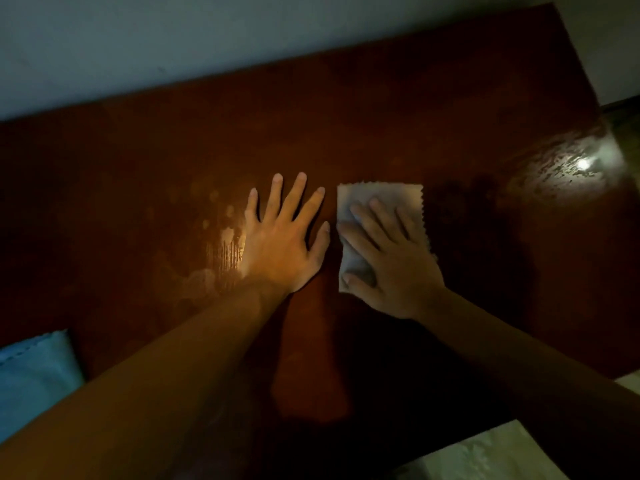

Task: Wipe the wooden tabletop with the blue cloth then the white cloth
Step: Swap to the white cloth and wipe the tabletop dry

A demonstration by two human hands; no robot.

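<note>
Wooden tabletop: rigid, glossy, fills frame. Blue cloth set aside, lower left edge. White cloth, centre: light, limp, probably slides easily; my right hand presses it flat, fingers spread. Left hand flat, holding nothing.

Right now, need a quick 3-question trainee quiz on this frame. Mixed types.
1. True or false: the right hand presses the white cloth flat on the wooden tabletop.
2. Where does the blue cloth lie? A) under the left hand B) at the near left edge C) by the wall
3. Fill in: the left hand's fingers are ____ on bare wood.

Key: 1 true; 2 B; 3 spread
</note>
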